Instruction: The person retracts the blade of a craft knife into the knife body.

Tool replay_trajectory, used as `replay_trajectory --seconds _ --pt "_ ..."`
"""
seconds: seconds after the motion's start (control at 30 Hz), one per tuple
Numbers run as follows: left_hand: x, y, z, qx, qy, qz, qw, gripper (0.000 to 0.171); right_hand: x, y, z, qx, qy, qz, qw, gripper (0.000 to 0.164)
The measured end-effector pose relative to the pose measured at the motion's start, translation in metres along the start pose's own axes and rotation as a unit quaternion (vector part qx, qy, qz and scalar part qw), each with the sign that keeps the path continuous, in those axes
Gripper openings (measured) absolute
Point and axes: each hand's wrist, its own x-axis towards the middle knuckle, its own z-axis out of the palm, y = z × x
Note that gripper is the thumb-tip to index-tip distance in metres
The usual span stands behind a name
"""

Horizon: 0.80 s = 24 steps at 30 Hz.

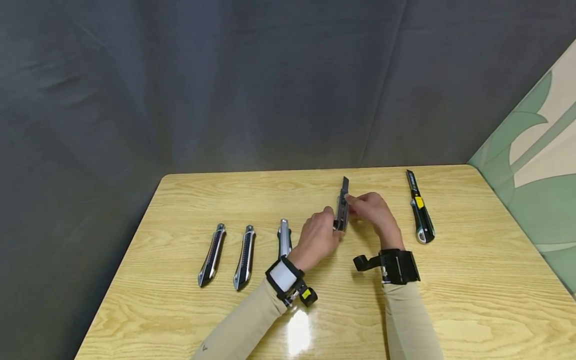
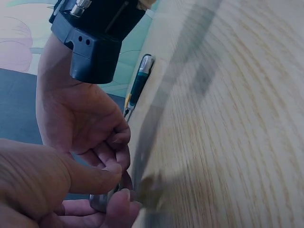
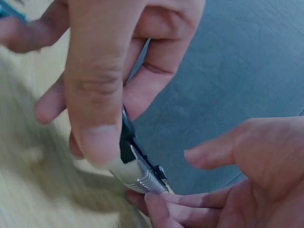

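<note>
A grey metal utility knife (image 1: 343,212) is held between both hands over the table, its blade (image 1: 345,184) sticking out at the far end. My left hand (image 1: 318,235) grips the near end of this knife. Higher up the body, my right hand (image 1: 374,212) pinches it from the right side. In the right wrist view the right thumb (image 3: 99,109) lies along the dark part of the knife (image 3: 128,147), while the left fingertips meet its ridged silver end. Fingers hide much of the knife in the left wrist view.
Two black and silver utility knives (image 1: 212,255) (image 1: 245,257) lie side by side on the left of the wooden table (image 1: 180,320). A third silver one (image 1: 284,237) is partly behind the left wrist. A black-green knife with a yellow slider (image 1: 420,207) lies at the right. Dark curtain (image 1: 270,90) behind.
</note>
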Motion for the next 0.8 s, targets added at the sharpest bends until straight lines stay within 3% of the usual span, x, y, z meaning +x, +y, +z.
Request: replay_trajectory --seconds 0.23,0.4,0.5,0.57,0.73,0.8 --pt "-0.014 -0.006 -0.012 -0.110 0.036 0.001 0.9932 0.034 -0.001 -0.010 0.001 0.045 0.013 -0.037 0.998 0.052" --pt "-0.025 -0.009 -0.022 -0.221 0.021 -0.014 0.9749 0.045 -0.007 -0.021 -0.002 0.067 0.013 -0.064 0.996 0.054" --pt "-0.031 -0.013 -0.025 -0.270 -0.004 0.001 0.9629 0.038 -0.013 -0.025 -0.003 0.077 0.018 -0.089 0.993 0.055" --pt "-0.034 -0.017 -0.026 -0.306 -0.031 0.010 0.9514 0.031 -0.017 -0.028 -0.003 0.080 0.021 -0.109 0.991 0.053" --pt "-0.036 -0.028 -0.030 -0.419 -0.105 0.000 0.9018 0.027 -0.028 -0.037 -0.003 0.088 0.023 -0.139 0.986 0.050" --pt "-0.036 -0.031 -0.031 -0.436 -0.117 -0.008 0.8923 0.027 -0.031 -0.040 -0.003 0.091 0.021 -0.143 0.985 0.049"
